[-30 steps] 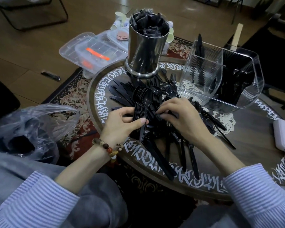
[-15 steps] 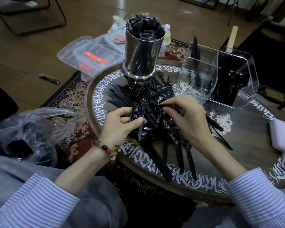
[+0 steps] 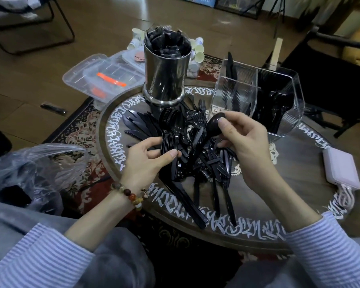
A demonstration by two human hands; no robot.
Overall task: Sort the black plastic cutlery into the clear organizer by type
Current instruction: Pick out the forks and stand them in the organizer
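While much of the black cutlery lies heaped at the middle of the desk, we judge the sorting partly done: the clear organizer at the far right edge already holds some pieces standing in its compartments. Our left hand grips a nested stack of spoons by the handles. Our right hand pinches a single spoon lifted above the heap, near the organizer. Knives, forks and more spoons remain loose.

I see glossy black plastic spoons, a polished metal canister (mirror-like), and a clear ribbed plastic organizer.
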